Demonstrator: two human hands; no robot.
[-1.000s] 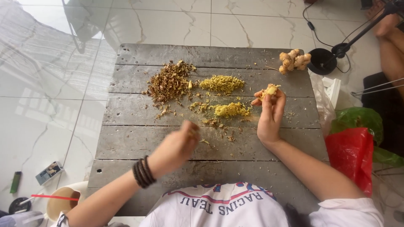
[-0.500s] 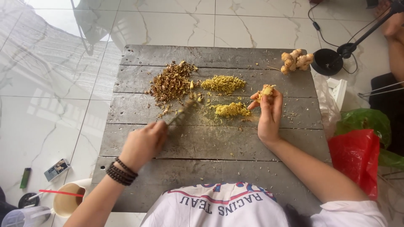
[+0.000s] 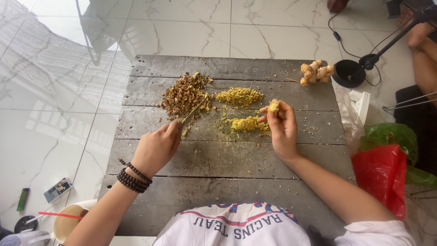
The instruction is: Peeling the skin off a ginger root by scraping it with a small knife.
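- I see the work surface as a low bench (image 3: 227,164) of weathered grey planks set on a pale marble floor, viewed from directly above.
- The left hand (image 3: 157,148) is closed around the handle of a knife (image 3: 195,110); the blade runs up and to the right, its tip resting at the edge of the brown peel heap (image 3: 184,94) near the bench's far left corner.
- The right hand (image 3: 282,130) is partly curled, thumb and fingertips pinching a small peeled ginger piece (image 3: 273,105) held above the planks, toward the middle of the bench.
- Two yellow chopped piles lie between the hands: the upper chopped pile (image 3: 240,96) just right of the peels, the lower chopped pile (image 3: 248,124) touching or just beside the right hand's fingers; I cannot tell which.
- An unpeeled ginger root (image 3: 317,72) sits near the far right corner, well apart from both hands.
- A red plastic bag (image 3: 380,175) and a green one hang off the right edge; a black stand base (image 3: 348,73) sits on the floor beyond the far right corner.
- Risk, in my judgement: the blade tip lies in loose peel, so a sweep could carry brown scraps into the yellow piles.
- Risk: the pinched piece is small, so any cut made against it brings the edge close to the fingertips.
- Risk: gaps between planks could swallow fine chopped material.
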